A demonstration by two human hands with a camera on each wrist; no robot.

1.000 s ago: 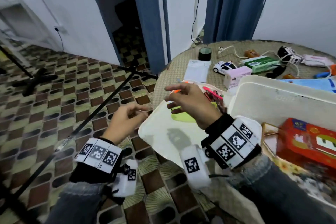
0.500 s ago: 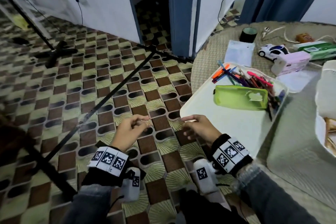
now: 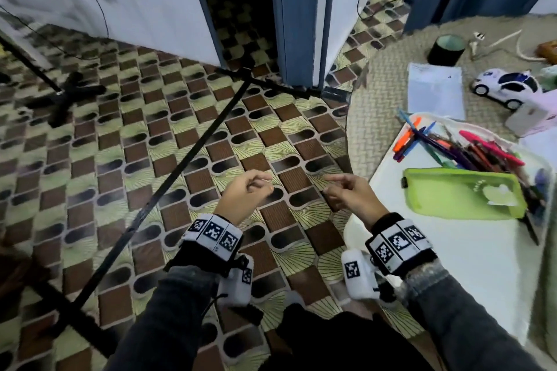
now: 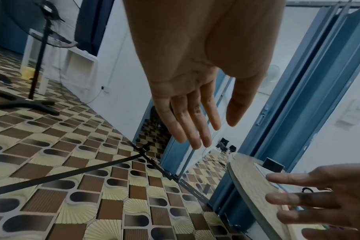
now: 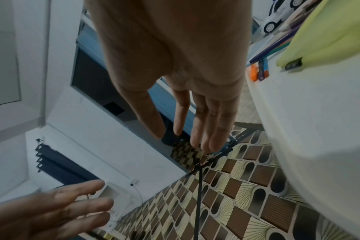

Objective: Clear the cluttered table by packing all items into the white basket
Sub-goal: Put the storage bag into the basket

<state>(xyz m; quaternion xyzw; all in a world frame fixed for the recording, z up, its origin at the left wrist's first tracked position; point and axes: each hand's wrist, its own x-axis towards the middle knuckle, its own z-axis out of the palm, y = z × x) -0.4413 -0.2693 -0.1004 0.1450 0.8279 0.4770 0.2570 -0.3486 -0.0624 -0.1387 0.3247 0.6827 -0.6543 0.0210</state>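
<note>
Both hands hang empty over the patterned floor, left hand (image 3: 245,194) and right hand (image 3: 351,196) with fingers loosely spread; right of them the white tray (image 3: 470,250) holds a green pouch (image 3: 461,193) and pens (image 3: 470,149), untouched

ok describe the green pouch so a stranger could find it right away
Find the white tray at the near edge of the round woven table. On it, nearer than the heap of pens, lies the green pouch: flat, lime, zippered, the only soft thing there.

I see open air over the patterned tile floor (image 3: 211,159) for both hands, while rightward the white plastic tray (image 3: 452,250) overhangs the round woven-covered counter (image 3: 376,99).
</note>
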